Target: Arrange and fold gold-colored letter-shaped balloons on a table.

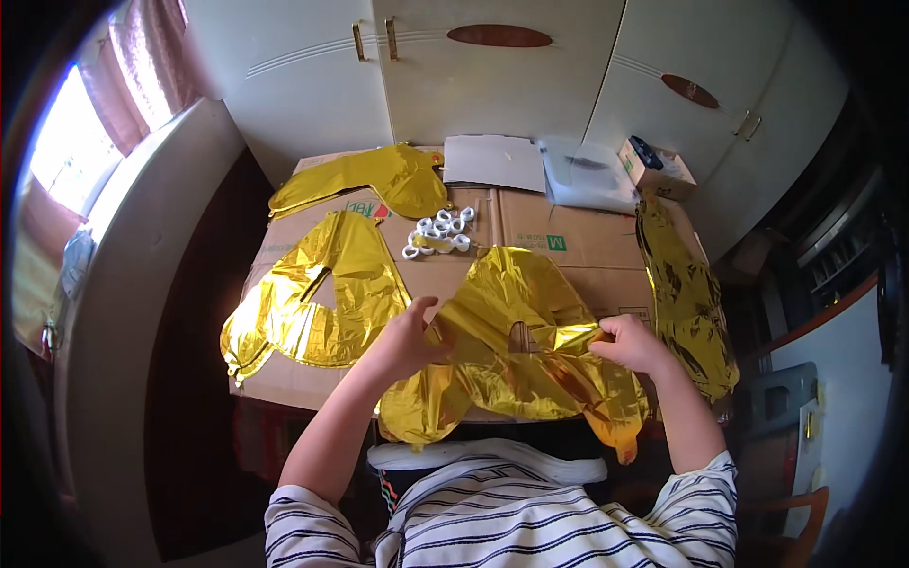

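your left hand [409, 339] is pinched shut on the left edge of the flat gold foil balloon [516, 341], and your right hand [632, 343] is clamped on its right edge, so the balloon is stretched between them over the near edge of the cardboard bench [568, 248], its lower lobes hanging off toward your striped shirt [492, 516]. left of that balloon lies a second gold foil shape [317, 293], beyond it a third [379, 180], and to its right a fourth [686, 298] draped over the bench side. just behind the held balloon sits a cluster of small white rings [440, 232]. foil this thin looks likely to crease or tear at a seam if you pull both edges harder apart, and the hanging lobes could drag the balloon off the bench if either grip loosens.
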Motion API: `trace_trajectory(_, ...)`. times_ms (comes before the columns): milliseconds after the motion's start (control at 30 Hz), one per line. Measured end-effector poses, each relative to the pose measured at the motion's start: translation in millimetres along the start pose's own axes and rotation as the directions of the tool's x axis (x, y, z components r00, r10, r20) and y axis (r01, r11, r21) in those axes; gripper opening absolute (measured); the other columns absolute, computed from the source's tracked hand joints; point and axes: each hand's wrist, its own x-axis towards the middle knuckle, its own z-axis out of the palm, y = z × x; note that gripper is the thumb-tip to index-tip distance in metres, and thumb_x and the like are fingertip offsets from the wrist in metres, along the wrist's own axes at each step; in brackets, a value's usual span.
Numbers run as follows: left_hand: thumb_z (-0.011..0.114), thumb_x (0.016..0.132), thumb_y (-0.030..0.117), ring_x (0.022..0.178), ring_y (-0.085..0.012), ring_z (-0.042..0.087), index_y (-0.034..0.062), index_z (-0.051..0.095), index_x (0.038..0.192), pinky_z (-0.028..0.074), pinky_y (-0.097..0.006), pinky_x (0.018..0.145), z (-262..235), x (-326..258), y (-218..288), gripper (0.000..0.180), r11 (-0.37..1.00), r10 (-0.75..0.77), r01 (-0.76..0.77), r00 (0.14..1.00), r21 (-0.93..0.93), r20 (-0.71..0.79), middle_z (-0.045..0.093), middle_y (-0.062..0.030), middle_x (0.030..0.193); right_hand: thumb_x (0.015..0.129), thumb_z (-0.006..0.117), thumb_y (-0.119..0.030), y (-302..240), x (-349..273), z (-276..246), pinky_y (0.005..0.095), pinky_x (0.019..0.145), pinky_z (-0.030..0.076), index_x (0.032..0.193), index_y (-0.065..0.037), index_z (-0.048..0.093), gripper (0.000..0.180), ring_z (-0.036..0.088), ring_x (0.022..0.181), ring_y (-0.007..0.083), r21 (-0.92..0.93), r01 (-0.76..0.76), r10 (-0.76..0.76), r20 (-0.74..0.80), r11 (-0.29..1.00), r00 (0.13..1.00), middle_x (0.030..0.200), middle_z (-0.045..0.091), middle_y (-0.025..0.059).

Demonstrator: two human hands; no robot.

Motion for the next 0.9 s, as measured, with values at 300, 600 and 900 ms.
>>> trace_trajectory(300,0.074,0.078,0.011,0.108,-0.0417,0.062,0.0055,0.037,0.143,0.049,-0.045,0.094,23.4,-21.9,0.8,0.075,0.975,0.179,-0.176,0.984,-0.135,0.009,0.063,-0.0278,0.119,0.083,0.079,-0.022,-3.8,93.0,-8.1,0.0289,0.073,0.051,0.107,0.007,0.065,0.04,0.063,0.08,0.0128,0.442,-0.029,0.007,0.051,0.897,0.999,0.094,0.07,0.0077)
trace_trajectory(600,0.08,0.08,0.029,0.096,-0.0272,0.069,0.0049,0.05,0.136,0.054,-0.038,0.086,-0.3,-19.4,28.5,0.068,0.995,0.004,0.007,0.994,-0.098,0.109,0.067,-0.0175,0.112,0.077,0.078,-0.016,-45.0,121.2,18.8,0.0316,0.068,0.052,0.095,0.001,0.068,0.027,0.066,0.072,0.0168,0.108,0.217,-0.208,-0.086,0.97,0.974,0.081,0.071,0.0112)
trace_trajectory(900,0.076,0.087,0.02,0.093,-0.0191,0.066,-0.0026,0.054,0.131,0.056,-0.033,0.079,26.3,61.9,8.7,0.054,0.863,0.184,-0.212,0.977,-0.458,-0.105,0.066,-0.0126,0.111,0.084,0.073,-0.005,-70.9,78.4,27.0,0.0265,0.072,0.051,0.094,0.001,0.069,0.013,0.066,0.078,0.0111,0.229,0.367,-0.311,-0.248,0.901,0.917,0.085,0.071,0.0059)
